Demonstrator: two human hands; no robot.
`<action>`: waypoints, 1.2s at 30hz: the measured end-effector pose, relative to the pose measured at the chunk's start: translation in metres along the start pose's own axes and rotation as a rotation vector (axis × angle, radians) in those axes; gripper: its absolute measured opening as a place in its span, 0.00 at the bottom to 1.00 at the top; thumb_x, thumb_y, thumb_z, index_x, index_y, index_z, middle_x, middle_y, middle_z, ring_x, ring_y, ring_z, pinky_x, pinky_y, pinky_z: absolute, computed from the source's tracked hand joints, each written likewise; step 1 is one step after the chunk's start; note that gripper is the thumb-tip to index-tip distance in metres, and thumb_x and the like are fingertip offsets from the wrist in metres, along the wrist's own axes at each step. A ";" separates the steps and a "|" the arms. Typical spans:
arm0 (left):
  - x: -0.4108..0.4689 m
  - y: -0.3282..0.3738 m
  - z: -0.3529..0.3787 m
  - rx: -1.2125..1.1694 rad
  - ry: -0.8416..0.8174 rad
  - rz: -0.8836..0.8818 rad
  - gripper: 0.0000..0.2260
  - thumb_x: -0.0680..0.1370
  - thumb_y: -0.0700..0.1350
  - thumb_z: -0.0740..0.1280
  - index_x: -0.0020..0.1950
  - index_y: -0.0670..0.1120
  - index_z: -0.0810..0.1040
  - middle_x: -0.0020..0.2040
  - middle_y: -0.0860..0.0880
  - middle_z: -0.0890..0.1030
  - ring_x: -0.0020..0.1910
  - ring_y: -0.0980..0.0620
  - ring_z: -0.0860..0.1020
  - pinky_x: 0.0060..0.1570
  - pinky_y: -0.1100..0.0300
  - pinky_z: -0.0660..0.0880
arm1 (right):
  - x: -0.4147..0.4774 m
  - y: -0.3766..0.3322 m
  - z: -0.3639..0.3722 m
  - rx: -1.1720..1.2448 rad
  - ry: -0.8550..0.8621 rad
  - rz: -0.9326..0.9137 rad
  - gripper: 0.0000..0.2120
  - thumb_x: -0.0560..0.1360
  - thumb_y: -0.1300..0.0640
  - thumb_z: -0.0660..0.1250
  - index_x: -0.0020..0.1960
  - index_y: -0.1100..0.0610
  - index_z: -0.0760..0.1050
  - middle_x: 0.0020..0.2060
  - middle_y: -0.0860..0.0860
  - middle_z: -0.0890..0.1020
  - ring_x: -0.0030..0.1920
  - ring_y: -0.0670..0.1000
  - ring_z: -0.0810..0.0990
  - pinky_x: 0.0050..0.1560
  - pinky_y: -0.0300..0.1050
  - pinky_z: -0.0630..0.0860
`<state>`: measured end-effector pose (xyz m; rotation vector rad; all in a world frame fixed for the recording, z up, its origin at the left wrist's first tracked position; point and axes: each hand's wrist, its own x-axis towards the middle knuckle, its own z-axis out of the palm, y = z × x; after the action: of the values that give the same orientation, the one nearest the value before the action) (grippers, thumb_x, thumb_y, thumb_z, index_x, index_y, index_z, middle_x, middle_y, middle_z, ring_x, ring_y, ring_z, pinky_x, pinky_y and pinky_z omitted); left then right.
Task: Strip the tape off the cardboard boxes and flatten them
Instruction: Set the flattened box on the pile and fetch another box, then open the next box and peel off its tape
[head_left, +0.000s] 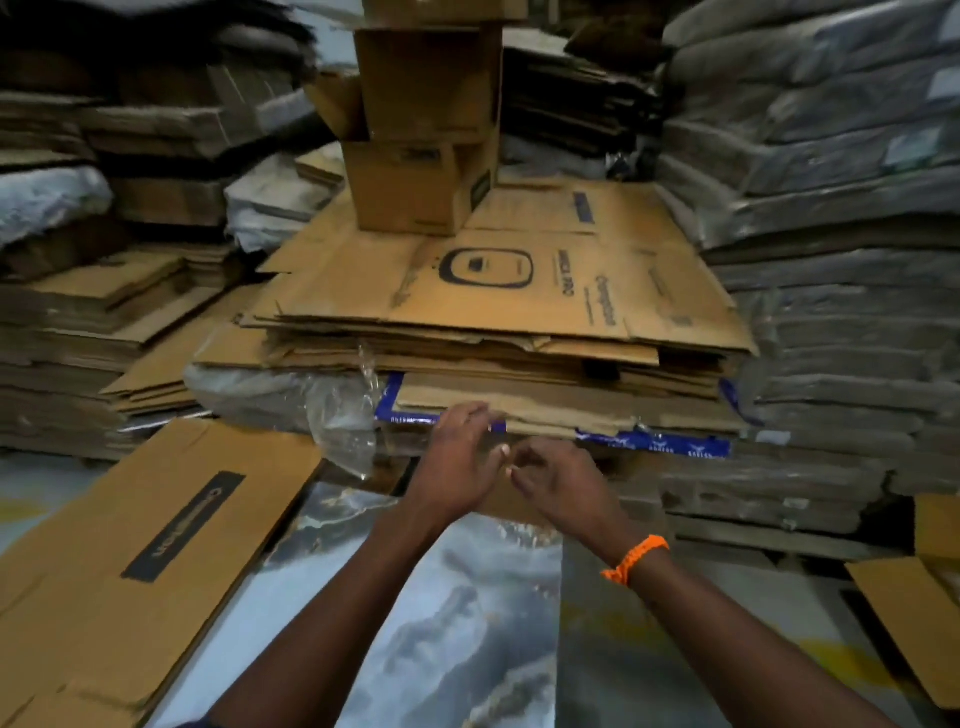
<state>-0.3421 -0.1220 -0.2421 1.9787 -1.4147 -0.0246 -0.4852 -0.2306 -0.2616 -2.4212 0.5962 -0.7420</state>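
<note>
Your left hand (462, 460) spreads its grip on the blue printed tape (655, 442) edging the flattened brown cardboard stack (519, 332). Your right hand (563, 483) curls beside it, grip unclear. Farther back, upright brown cardboard boxes (415, 182) await flattening.

Dim, warm light. Blur smearing upper corners; grey wrapped bundle stack (831, 156) soft. Wide-angle bowing at edges. Pale glare on glossy marbled grey floor (467, 634).

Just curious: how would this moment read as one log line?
left hand: at blue tape on cardboard stack edge | right hand: curled beside it, grip unclear
</note>
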 end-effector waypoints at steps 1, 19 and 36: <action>0.012 0.004 -0.001 0.005 0.016 -0.004 0.19 0.81 0.46 0.67 0.72 0.50 0.74 0.72 0.48 0.71 0.72 0.51 0.64 0.74 0.59 0.60 | 0.018 -0.002 -0.008 0.015 -0.001 -0.039 0.06 0.76 0.54 0.71 0.51 0.53 0.81 0.45 0.46 0.85 0.47 0.45 0.81 0.50 0.46 0.77; 0.365 0.112 -0.116 0.678 0.367 -0.006 0.24 0.82 0.52 0.64 0.77 0.51 0.66 0.75 0.50 0.67 0.76 0.51 0.60 0.72 0.53 0.66 | 0.425 0.046 -0.209 -0.005 0.201 -0.591 0.13 0.77 0.51 0.70 0.58 0.57 0.80 0.48 0.50 0.85 0.48 0.48 0.82 0.47 0.41 0.77; 0.589 0.097 -0.236 0.886 0.631 -0.132 0.27 0.82 0.52 0.65 0.79 0.53 0.62 0.76 0.49 0.66 0.76 0.48 0.63 0.69 0.48 0.69 | 0.694 -0.032 -0.321 -0.192 0.522 -0.796 0.29 0.75 0.45 0.72 0.71 0.55 0.69 0.58 0.54 0.80 0.60 0.55 0.78 0.57 0.54 0.79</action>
<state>-0.0914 -0.5091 0.2040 2.4133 -0.9181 1.2402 -0.1517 -0.6973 0.2445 -2.6308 -0.1756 -1.7359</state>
